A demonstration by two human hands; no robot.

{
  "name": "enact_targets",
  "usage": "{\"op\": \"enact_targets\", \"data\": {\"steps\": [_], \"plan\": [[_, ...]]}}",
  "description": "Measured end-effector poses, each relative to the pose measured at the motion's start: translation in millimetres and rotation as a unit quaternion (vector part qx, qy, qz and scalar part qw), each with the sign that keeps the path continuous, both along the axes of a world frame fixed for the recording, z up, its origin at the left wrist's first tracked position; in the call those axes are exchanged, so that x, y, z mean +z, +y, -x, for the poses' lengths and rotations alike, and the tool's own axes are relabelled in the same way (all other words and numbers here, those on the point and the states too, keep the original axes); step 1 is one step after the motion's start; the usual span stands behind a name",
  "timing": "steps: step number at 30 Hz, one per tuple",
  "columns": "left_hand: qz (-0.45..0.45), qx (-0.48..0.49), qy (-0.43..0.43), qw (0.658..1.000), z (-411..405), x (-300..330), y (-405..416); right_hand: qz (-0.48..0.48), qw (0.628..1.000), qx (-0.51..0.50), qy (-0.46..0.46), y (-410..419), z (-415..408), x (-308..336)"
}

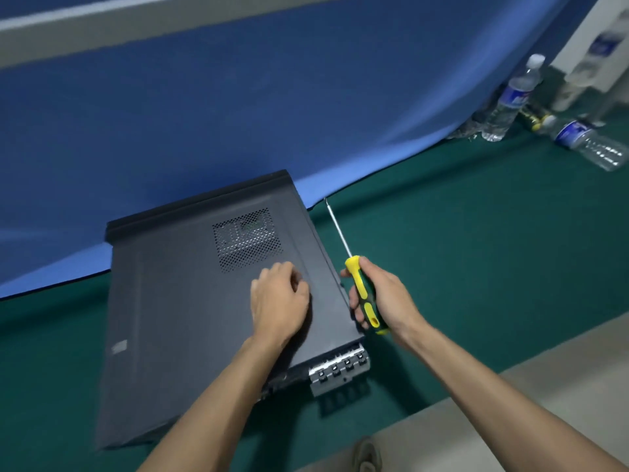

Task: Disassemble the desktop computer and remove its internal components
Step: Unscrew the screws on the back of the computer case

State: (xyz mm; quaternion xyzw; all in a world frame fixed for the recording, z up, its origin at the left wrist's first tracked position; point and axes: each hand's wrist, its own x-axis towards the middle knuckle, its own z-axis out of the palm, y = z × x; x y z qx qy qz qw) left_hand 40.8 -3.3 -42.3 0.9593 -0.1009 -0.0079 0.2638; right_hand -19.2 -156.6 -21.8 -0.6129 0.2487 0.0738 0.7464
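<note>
A black desktop computer case (177,318) lies flat on its side on a green mat, its side panel with a perforated vent (246,238) facing up. The metal rear bracket with slots (340,371) pokes out at the near right corner. My left hand (277,303) rests on the side panel just below the vent, fingers curled against it. My right hand (377,294) sits beside the case's right edge and grips a screwdriver with a yellow and green handle (364,294). Its thin metal shaft (337,228) points away from me.
A blue cloth (238,114) hangs behind the case and drapes onto the green mat (476,250). Several clear plastic water bottles (510,100) stand or lie at the far right. A grey floor strip (510,420) runs along the mat's near right edge.
</note>
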Motion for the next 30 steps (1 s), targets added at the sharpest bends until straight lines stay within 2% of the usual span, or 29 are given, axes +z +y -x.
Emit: {"op": "enact_targets", "data": {"steps": [2, 4, 6, 7, 10, 14, 17, 22, 26, 30], "plan": [[0.163, 0.032, 0.098, 0.981, 24, 9, 12, 0.000, 1.000, 0.023, -0.001, 21, 21, 13], [0.345, 0.088, 0.186, 0.916, 47, 22, 29, 0.012, 0.999, 0.046, -0.003, 48, 40, 21], [0.436, 0.141, 0.229, 0.859, 69, 29, 50, 0.025, 0.998, 0.065, -0.002, 77, 59, 25], [0.455, 0.158, 0.241, 0.842, 80, 31, 63, 0.034, 0.996, 0.076, -0.001, 90, 68, 26], [0.472, 0.187, 0.262, 0.821, 119, 27, 104, 0.071, 0.991, 0.115, 0.002, 131, 93, 28], [0.513, 0.226, 0.295, 0.774, 160, 10, 157, 0.119, 0.982, 0.146, 0.010, 175, 125, 22], [0.553, 0.242, 0.313, 0.733, 180, -2, 181, 0.132, 0.977, 0.165, 0.025, 199, 148, 9], [0.595, 0.240, 0.331, 0.692, 198, -23, 196, 0.125, 0.975, 0.169, 0.069, 221, 177, -21], [0.596, 0.238, 0.351, 0.682, 200, -40, 196, 0.116, 0.976, 0.155, 0.103, 227, 188, -46], [0.559, 0.240, 0.372, 0.701, 199, -60, 190, 0.093, 0.977, 0.135, 0.138, 229, 196, -72]]}}
